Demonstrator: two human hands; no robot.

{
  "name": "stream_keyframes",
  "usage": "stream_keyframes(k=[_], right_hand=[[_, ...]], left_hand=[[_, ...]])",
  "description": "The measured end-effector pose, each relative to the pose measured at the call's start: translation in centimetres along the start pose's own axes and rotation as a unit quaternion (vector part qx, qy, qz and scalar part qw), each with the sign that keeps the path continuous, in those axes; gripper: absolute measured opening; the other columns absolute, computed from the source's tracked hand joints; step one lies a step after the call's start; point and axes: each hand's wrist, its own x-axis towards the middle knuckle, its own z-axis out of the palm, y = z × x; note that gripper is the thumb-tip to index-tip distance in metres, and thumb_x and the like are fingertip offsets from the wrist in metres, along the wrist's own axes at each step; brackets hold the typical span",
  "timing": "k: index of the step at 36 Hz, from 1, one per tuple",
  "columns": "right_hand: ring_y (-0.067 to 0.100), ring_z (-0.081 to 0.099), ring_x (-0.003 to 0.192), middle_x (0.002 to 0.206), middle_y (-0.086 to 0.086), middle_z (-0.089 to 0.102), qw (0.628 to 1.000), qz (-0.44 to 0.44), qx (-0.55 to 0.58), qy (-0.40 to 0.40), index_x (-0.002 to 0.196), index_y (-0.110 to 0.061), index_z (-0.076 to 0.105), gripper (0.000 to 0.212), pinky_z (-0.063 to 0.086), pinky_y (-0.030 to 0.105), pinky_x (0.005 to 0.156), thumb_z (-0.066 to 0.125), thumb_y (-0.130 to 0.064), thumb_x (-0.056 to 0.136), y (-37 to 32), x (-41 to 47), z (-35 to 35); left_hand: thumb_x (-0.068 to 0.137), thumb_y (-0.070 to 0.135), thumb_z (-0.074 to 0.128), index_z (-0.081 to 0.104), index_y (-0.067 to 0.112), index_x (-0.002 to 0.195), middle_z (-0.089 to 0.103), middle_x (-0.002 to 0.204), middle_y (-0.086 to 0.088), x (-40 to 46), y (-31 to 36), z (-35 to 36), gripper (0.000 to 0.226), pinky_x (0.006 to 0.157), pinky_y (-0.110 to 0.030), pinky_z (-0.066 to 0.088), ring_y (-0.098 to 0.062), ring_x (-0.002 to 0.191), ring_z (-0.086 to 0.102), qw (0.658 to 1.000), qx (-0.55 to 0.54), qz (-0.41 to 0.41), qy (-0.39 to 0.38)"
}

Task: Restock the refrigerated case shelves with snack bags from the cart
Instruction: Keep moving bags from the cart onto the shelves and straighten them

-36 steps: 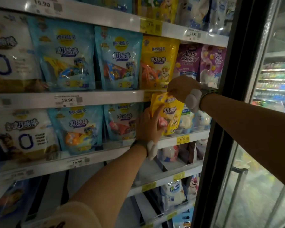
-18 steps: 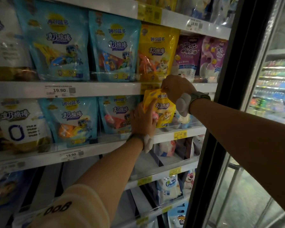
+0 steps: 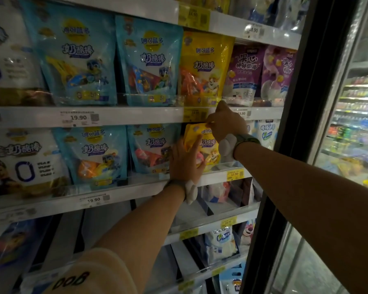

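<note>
A small yellow snack bag (image 3: 208,145) with a cartoon dog stands upright in its slot on the middle shelf (image 3: 136,187) of the refrigerated case. My left hand (image 3: 185,160) lies flat against the bag's left front, fingers straight. My right hand (image 3: 223,122) pinches the bag's top edge from above, just under the shelf rail. Both wrists wear bands with a white plush charm. The bag's lower left part is hidden behind my left hand.
Blue bags (image 3: 149,149) stand left of the yellow one; a larger yellow bag (image 3: 204,66) and purple bags (image 3: 244,73) fill the shelf above. The black door frame (image 3: 302,124) runs down the right. Lower shelves (image 3: 210,211) hold a few white packs.
The view has dropped slightly and moved closer. Both hands stay on the yellow bag, which has gone a little deeper and more upright into its slot.
</note>
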Motion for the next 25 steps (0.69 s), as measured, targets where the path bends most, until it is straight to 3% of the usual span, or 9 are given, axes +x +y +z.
stream_keyframes(k=[5,9,12,15,19,23,25], right_hand=[[0.039,0.061,0.091,0.115,0.006,0.055,0.999,0.022,0.008,0.035,0.112,-0.031,0.068,0.023,0.046,0.036,0.068,0.050,-0.032,0.098,-0.4,-0.8,0.8],[0.035,0.062,0.100,0.115,0.005,0.062,0.996,0.053,0.051,0.046,0.118,-0.032,0.065,0.028,0.046,0.036,0.072,0.046,-0.039,0.099,-0.5,-1.4,2.0],[0.035,0.062,0.100,0.115,0.006,0.064,0.990,0.087,0.109,0.033,0.120,-0.031,0.062,0.029,0.050,0.039,0.074,0.044,-0.038,0.099,-0.7,-1.7,2.4],[0.034,0.058,0.111,0.124,0.007,0.061,0.981,0.090,0.171,0.016,0.128,-0.026,0.059,0.032,0.051,0.044,0.087,0.046,-0.031,0.098,-0.7,-2.1,2.9],[0.031,0.053,0.122,0.136,0.006,0.056,0.958,0.097,0.271,-0.001,0.140,-0.024,0.048,0.048,0.047,0.043,0.097,0.056,-0.019,0.093,-1.0,-3.3,3.4],[0.036,0.062,0.104,0.126,0.007,0.061,0.942,0.109,0.317,-0.017,0.147,-0.029,0.022,0.068,0.053,0.044,0.081,0.057,-0.019,0.089,-1.8,-4.2,4.8],[0.033,0.062,0.108,0.136,0.005,0.055,0.931,0.100,0.351,-0.023,0.149,-0.028,0.010,0.078,0.050,0.044,0.083,0.059,-0.016,0.090,-2.4,-4.7,4.7]], left_hand=[[0.090,0.043,0.058,0.029,0.036,0.154,0.029,0.152,-0.019,-0.5,0.0,-0.3,0.071,0.100,-0.053,0.046,-0.041,0.133,0.036,0.999,-0.050,-0.009,-0.001],[0.095,0.042,0.033,0.017,0.034,0.157,0.023,0.157,-0.012,-0.8,-0.2,-0.8,0.065,0.099,-0.054,0.048,-0.039,0.139,0.032,0.996,-0.090,-0.005,-0.023],[0.100,0.033,0.037,0.009,0.034,0.158,0.015,0.163,-0.005,-1.1,-0.5,-1.2,0.065,0.099,-0.048,0.051,-0.032,0.141,0.031,0.992,-0.124,0.004,-0.026],[0.102,0.025,0.041,0.007,0.032,0.159,0.012,0.165,-0.003,-1.3,-0.7,-1.8,0.067,0.104,-0.044,0.049,-0.028,0.144,0.028,0.990,-0.139,0.015,-0.026],[0.104,0.024,0.043,0.022,0.027,0.157,0.021,0.163,-0.006,-1.5,-0.6,-3.0,0.058,0.109,-0.044,0.044,-0.029,0.146,0.029,0.985,-0.169,-0.003,-0.029],[0.103,0.022,0.045,0.035,0.023,0.153,0.029,0.161,-0.004,-1.6,-0.5,-4.3,0.051,0.110,-0.033,0.039,-0.027,0.143,0.034,0.979,-0.200,-0.019,-0.019],[0.103,0.021,0.044,0.040,0.021,0.151,0.033,0.159,-0.004,-1.6,-0.4,-5.3,0.048,0.110,-0.029,0.038,-0.025,0.142,0.037,0.976,-0.215,-0.031,-0.019]])
